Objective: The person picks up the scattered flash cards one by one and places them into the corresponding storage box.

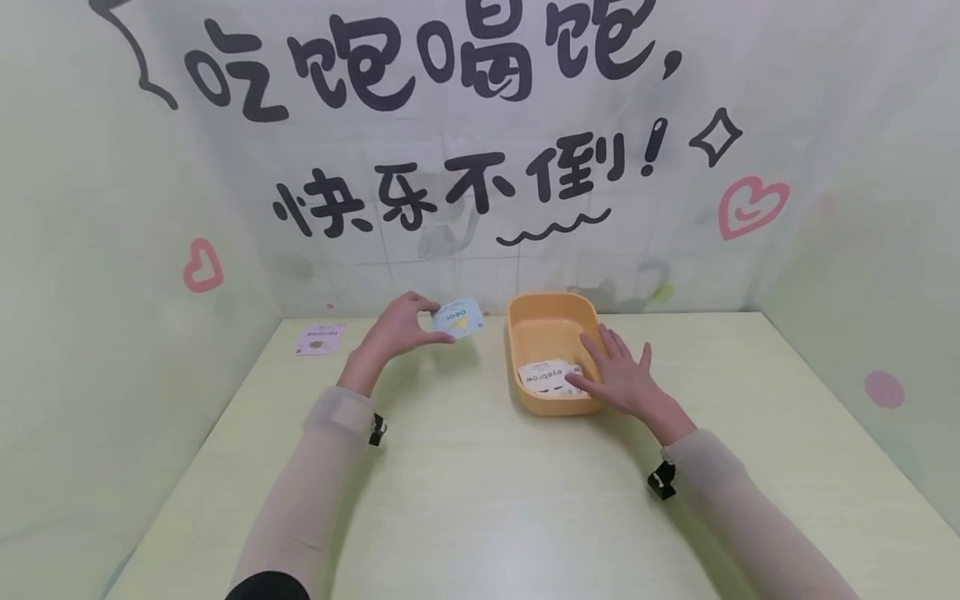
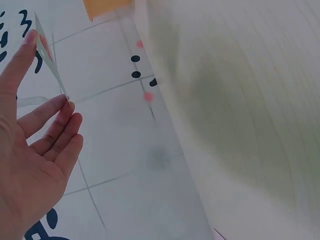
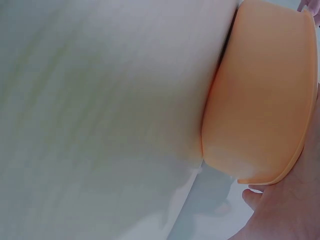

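Between thumb and fingers, my left hand point(image 1: 397, 327) pinches a light blue card point(image 1: 459, 318) printed "pear" with a yellow picture, held above the table's back edge. The left wrist view catches the card point(image 2: 52, 62) nearly edge-on, fingertips and thumb at opposite ends. Right of it stands an orange plastic bin point(image 1: 557, 407), with several white cards point(image 1: 542, 377) at its near end, the top one reading "eyebrow". My right hand point(image 1: 628, 382) spreads its fingers over the bin's right near corner. In the right wrist view the bin's wall point(image 3: 262, 95) hides most of the fingers.
A pink-purple card point(image 1: 319, 340) reading "tortoise" lies at the table's back left corner. The pale table point(image 1: 480, 500) meets a printed curtain point(image 1: 450, 208) at the back, with more curtain on both sides. A black camera mount point(image 1: 663, 480) sits at the right wrist.
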### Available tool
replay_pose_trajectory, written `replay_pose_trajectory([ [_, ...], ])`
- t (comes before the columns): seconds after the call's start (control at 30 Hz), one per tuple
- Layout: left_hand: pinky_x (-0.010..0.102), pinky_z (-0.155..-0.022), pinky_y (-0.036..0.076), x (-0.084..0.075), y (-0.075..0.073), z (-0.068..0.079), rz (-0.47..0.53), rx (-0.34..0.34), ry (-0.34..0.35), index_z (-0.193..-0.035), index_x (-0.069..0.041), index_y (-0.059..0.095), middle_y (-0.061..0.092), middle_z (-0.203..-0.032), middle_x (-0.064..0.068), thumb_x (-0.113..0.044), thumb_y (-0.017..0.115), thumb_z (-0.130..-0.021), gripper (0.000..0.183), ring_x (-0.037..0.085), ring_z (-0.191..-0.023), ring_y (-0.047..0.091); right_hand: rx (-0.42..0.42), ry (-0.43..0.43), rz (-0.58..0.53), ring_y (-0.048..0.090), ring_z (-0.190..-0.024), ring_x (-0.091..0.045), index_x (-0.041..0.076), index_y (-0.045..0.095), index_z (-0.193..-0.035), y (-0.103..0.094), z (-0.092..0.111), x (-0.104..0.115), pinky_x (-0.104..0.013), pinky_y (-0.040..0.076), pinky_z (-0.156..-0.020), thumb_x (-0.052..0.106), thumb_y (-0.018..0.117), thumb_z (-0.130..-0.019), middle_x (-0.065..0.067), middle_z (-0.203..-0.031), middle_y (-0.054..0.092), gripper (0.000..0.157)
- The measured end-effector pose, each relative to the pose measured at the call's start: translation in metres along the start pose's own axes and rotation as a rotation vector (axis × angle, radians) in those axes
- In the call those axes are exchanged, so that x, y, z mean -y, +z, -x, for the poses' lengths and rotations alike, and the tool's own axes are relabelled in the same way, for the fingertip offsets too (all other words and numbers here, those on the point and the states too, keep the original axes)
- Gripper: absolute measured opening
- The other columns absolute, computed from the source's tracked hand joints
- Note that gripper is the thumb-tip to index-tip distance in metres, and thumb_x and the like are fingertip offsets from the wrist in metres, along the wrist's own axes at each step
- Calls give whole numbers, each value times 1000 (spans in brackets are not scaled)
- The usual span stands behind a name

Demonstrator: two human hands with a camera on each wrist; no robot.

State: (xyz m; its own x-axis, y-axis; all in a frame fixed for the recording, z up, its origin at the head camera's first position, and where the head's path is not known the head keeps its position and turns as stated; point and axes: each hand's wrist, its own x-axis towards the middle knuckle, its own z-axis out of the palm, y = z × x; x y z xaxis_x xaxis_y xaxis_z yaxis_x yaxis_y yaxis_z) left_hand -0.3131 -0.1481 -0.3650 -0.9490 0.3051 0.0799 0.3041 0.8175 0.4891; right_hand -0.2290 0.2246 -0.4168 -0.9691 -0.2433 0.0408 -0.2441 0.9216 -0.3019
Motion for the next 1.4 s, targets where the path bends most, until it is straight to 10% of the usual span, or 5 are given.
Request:
replay_pose_trajectory([
  [0.43, 49, -108, 47, -49, 15, 1, 1, 62, 130, -138, -8, 59, 53, -140, 15, -49, 86, -72, 81, 33, -126, 53, 15, 8, 21, 9, -153, -44, 11, 19, -160, 0, -9, 6, -82, -5, -111, 62, 48, -94, -23, -167, 4, 88],
  [0.87, 39, -109, 47, -97, 61, -3, -121, 224, 209, -134, -8, 61, 54, -136, 8, -48, 86, -73, 77, 23, -123, 54, -5, -17, 0, 10, -152, -47, 9, 22, -159, -1, -5, 12, -83, -4, -110, 54, 51, -95, -25, -166, 7, 83],
  [1.4, 33, -94, 52, -106, 78, -5, -234, 190, 73, -136, -8, 56, 53, -132, 6, -50, 87, -71, 83, 18, -111, 52, -53, -29, -31, 14, -151, -46, 2, 15, -158, 5, -8, 14, -82, -1, -111, 43, 41, -101, -27, -165, 11, 75],
])
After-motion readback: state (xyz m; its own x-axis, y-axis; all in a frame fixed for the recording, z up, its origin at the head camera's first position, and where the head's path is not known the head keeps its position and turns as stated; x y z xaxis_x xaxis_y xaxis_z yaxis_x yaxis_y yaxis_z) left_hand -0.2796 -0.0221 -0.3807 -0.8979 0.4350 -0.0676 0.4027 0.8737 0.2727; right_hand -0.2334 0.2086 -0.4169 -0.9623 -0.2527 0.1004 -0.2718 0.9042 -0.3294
